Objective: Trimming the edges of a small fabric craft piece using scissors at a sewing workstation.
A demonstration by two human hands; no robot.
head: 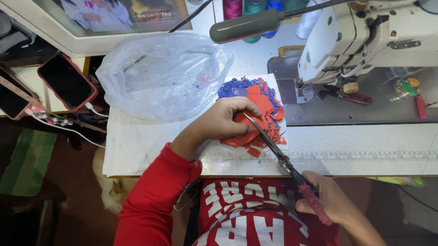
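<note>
While the left hand (226, 119) presses down with curled fingers on a pile of orange fabric pieces (258, 124), the right hand (330, 197) grips the wrapped handles of a pair of scissors (277, 152), fingers closed around them. The blades, slightly parted, point into the pile beside the left fingertips. Blue fabric scraps (238, 86) lie at the pile's far edge. A crumpled clear plastic bag (164, 76) rests to the left, a white sewing machine (375, 34) to the right, on the worktable (375, 149).
</note>
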